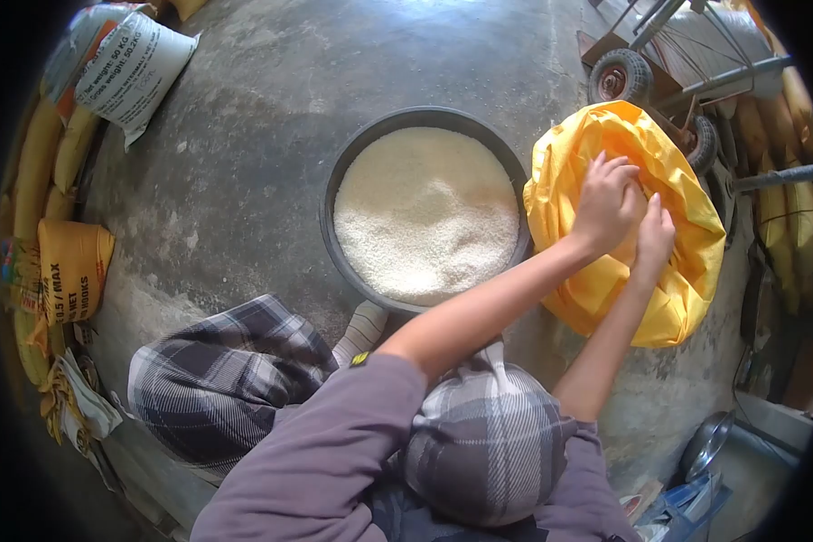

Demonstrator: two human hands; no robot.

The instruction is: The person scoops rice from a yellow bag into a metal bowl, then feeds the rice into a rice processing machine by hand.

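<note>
My left hand (608, 206) is over the mouth of a yellow sack (686, 271), its fingers loosely bent and apart. Just right of it and slightly lower, my right hand (655, 238) has its fingers stretched out, close to the left one. Nothing shows in either hand; both palms are partly hidden. The sack stands wide open on the floor, its inside mostly covered by folds and my hands. Directly left of the sack sits a round dark basin (332, 226) holding white grains (425, 217), heaped unevenly toward the near side.
A white printed sack (140, 72) and an orange one (72, 271) lie at the left among stacked sacks. A wheeled metal frame (621, 77) stands behind the yellow sack. A metal bowl (706, 444) is at the lower right. My knees in checked cloth flank the near floor.
</note>
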